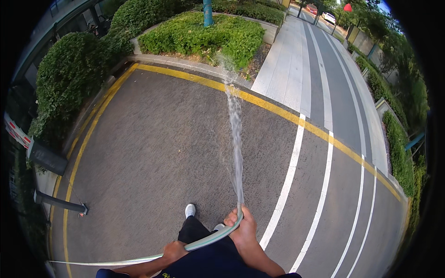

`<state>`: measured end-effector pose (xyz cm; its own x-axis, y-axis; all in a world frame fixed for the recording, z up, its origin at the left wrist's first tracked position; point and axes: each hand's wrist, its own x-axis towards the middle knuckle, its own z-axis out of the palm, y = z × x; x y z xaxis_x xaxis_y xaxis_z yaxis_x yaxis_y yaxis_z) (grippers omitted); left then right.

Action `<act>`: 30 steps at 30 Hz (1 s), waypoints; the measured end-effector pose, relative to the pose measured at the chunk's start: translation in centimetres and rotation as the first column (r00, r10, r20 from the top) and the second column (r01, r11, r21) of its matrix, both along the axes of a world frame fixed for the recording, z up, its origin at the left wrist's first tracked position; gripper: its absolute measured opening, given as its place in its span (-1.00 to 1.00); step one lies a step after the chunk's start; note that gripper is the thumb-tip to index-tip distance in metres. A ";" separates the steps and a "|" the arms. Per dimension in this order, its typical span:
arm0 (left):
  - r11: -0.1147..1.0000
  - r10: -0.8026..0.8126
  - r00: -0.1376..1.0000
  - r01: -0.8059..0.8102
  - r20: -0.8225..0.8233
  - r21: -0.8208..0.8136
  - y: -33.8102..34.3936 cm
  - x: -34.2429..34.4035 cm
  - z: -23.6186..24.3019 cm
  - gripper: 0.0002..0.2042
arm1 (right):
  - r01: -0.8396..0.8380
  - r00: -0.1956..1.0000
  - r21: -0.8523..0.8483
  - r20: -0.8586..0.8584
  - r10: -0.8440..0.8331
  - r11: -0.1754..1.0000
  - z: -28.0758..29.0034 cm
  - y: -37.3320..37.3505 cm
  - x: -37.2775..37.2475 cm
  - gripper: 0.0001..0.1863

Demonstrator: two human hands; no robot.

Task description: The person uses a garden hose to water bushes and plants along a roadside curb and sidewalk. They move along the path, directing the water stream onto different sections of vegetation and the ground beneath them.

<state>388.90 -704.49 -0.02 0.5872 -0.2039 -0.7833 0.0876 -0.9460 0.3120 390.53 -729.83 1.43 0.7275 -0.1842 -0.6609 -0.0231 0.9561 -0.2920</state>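
A pale garden hose [211,238] with a green stripe runs across my body from the lower left. My left hand [175,250] is closed round it near my waist. Further along, my right hand [243,226] grips it close to its open end, which bends up and points away from me. From that end a stream of water [235,134] shoots forward over the asphalt and breaks into spray by the low green hedge [241,41]. The right fingers partly hide the hose end.
Dark asphalt [153,139] lies ahead, edged by a yellow line [278,110] and a curb. White lines [287,185] lead to a grey paved walkway [287,69]. Round bushes [69,74] and a barrier post [46,155] stand left. A blue tree trunk [207,14] rises from the hedge.
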 end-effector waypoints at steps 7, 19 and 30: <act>0.995 -0.049 0.999 0.050 0.004 -0.092 -5.6 12.0 -1.6 -0.59 | 0.080 0.997 -0.102 -0.003 -0.081 0.992 0.6 -5.3 10.5 -0.70; 0.994 0.077 0.992 -0.069 0.101 -0.079 1.5 32.5 -3.1 -0.66 | -0.131 0.991 -0.079 -0.038 0.129 0.988 -0.8 2.8 36.2 -0.75; 0.945 0.320 0.901 -0.326 0.294 -0.029 7.8 38.6 -3.4 -0.77 | -0.449 0.890 0.103 0.147 0.432 0.888 -3.4 8.8 46.0 -0.74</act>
